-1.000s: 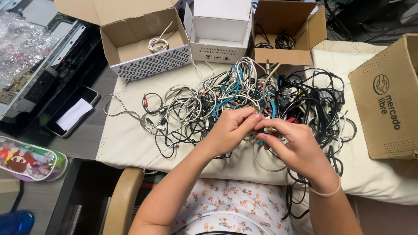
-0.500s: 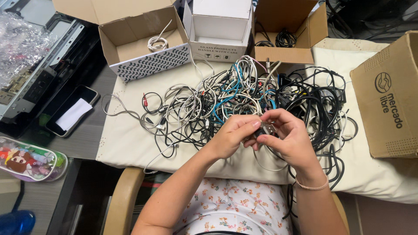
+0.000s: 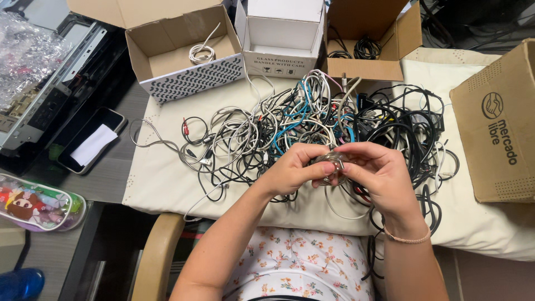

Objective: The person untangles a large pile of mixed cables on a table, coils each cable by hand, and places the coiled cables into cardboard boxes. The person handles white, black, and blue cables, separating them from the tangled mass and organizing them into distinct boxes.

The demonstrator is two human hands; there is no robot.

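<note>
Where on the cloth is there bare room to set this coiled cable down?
Bare cloth lies left of the cable pile, below the patterned box. Another strip runs below the big cardboard box. The middle is crowded: both hands, left and right, hold a small coil over the tangle.

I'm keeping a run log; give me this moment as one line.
left hand + right hand: winding small cable coil | below: cable pile on cloth | behind: open boxes
</note>
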